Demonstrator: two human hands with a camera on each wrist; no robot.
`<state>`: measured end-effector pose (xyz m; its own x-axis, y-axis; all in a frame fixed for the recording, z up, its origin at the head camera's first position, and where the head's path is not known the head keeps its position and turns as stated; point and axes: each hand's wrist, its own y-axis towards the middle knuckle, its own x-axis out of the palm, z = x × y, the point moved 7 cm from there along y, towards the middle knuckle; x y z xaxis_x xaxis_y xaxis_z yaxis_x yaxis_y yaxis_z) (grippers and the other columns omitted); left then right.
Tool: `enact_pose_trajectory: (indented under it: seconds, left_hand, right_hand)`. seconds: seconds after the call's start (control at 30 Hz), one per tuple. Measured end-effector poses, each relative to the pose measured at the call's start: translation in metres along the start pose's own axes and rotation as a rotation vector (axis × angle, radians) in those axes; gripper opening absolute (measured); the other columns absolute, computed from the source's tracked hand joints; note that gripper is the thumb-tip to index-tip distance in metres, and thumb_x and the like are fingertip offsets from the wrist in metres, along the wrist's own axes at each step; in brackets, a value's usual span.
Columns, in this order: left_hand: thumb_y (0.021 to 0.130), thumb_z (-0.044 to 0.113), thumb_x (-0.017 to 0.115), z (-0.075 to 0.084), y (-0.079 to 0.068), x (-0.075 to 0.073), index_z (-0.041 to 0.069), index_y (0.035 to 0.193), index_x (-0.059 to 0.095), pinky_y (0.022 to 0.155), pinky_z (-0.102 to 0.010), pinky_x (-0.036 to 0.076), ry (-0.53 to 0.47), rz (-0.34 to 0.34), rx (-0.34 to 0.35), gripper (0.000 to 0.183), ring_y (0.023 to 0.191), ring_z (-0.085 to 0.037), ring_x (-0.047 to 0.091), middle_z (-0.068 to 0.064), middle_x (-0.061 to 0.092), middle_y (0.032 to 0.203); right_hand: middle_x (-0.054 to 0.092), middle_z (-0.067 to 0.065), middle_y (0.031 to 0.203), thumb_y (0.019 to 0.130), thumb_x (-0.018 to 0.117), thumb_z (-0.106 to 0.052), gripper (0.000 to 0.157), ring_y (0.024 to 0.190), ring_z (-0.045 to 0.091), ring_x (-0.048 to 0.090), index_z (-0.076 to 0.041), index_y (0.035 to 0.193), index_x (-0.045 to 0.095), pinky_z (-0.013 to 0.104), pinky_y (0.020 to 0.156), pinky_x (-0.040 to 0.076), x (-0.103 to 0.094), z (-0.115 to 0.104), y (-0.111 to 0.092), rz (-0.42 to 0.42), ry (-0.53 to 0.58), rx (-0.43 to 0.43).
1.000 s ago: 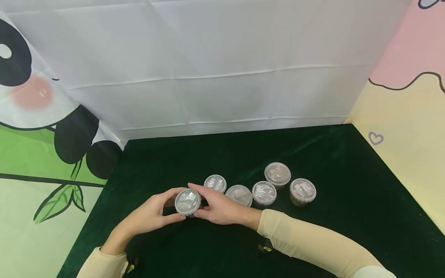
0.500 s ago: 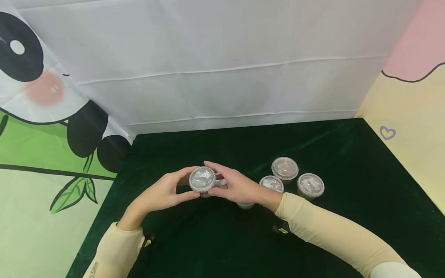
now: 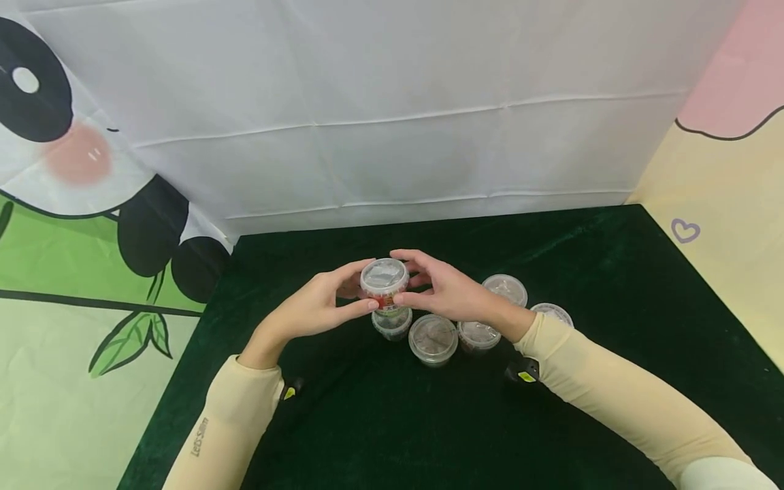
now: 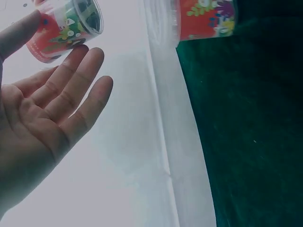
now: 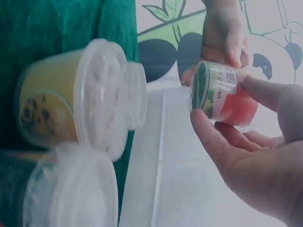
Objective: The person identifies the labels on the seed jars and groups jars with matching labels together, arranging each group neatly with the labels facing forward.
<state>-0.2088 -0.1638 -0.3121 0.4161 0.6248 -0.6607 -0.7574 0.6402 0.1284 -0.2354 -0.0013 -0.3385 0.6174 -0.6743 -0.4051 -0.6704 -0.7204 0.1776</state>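
Note:
Raised above the dark green cloth, a small clear-lidded plastic tub (image 3: 384,275) with a red printed label is held between both hands. My left hand (image 3: 318,303) grips its left side with thumb and fingers. From the right, the thumb and fingers of my right hand (image 3: 450,289) grip it too. Directly below in the head view, a similar tub (image 3: 392,325) is partly covered by the held one; whether they touch I cannot tell. The right wrist view shows the red label of the held tub (image 5: 232,99) between the two hands.
On the green-covered table (image 3: 380,429), a lidded tub (image 3: 433,340) and another tub (image 3: 479,337) stand to the right. Farther right, one tub (image 3: 505,287) and another (image 3: 553,312) sit partly behind the right arm. A white cloth wall (image 3: 398,136) rises behind.
Both hands have carried the held tub up, away and to the right, over the leftmost standing tub. The right hand no longer covers the tubs just beside it.

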Motion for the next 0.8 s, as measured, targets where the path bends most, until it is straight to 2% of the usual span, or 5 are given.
enact_pose_trajectory:
  seconds: [0.1, 0.2, 0.5, 0.67, 0.8]
  left_hand:
    - [0.091, 0.011, 0.065, 0.014, 0.006, -0.003, 0.002, 0.142, 0.036, 0.088, -0.047, 0.050, -0.003, 0.004, -0.025, 0.059, 0.104, -0.023, 0.061, -0.006, 0.060, 0.119]
    - [0.092, 0.011, 0.064, 0.016, 0.012, -0.004, 0.001, 0.143, 0.036, 0.085, -0.041, 0.052, 0.016, 0.004, -0.027, 0.059, 0.101, -0.021, 0.062, -0.006, 0.060, 0.117]
    - [0.094, 0.030, 0.061, -0.010, 0.023, -0.004, 0.019, 0.144, 0.034, 0.076, -0.035, 0.053, 0.069, 0.042, -0.008, 0.058, 0.095, -0.010, 0.061, 0.006, 0.060, 0.113]
    - [0.094, 0.034, 0.060, -0.009, 0.025, -0.007, 0.017, 0.144, 0.032, 0.080, -0.035, 0.053, 0.061, 0.070, -0.034, 0.060, 0.095, -0.011, 0.061, 0.002, 0.060, 0.113]
    - [0.097, 0.028, 0.057, -0.007, 0.025, -0.009, 0.015, 0.152, 0.016, 0.086, -0.036, 0.052, -0.007, 0.078, -0.103, 0.070, 0.101, -0.017, 0.061, -0.007, 0.059, 0.120]
  right_hand:
    - [0.053, 0.003, 0.131, 0.091, 0.066, -0.022, 0.067, 0.111, 0.017, 0.056, -0.018, 0.147, 0.030, 0.036, 0.090, 0.049, -0.008, -0.001, 0.000, 0.008, 0.004, 0.011]
    - [0.054, 0.003, 0.131, 0.091, 0.066, -0.021, 0.066, 0.110, 0.018, 0.057, -0.018, 0.147, 0.031, 0.038, 0.091, 0.049, -0.015, -0.002, 0.000, 0.016, 0.012, 0.014]
    - [0.055, 0.003, 0.133, 0.093, 0.062, -0.022, 0.062, 0.115, 0.020, 0.056, -0.015, 0.145, 0.029, 0.037, 0.093, 0.048, -0.027, 0.001, 0.001, 0.040, 0.122, 0.049]
    - [0.054, 0.004, 0.134, 0.096, 0.059, -0.022, 0.053, 0.118, 0.021, 0.054, -0.011, 0.141, 0.032, 0.036, 0.096, 0.047, -0.029, 0.001, 0.003, 0.040, 0.246, 0.079]
    - [0.050, 0.010, 0.134, 0.098, 0.055, -0.018, 0.052, 0.119, 0.024, 0.052, -0.009, 0.143, 0.032, 0.035, 0.095, 0.046, -0.031, -0.001, 0.005, 0.040, 0.344, 0.098]
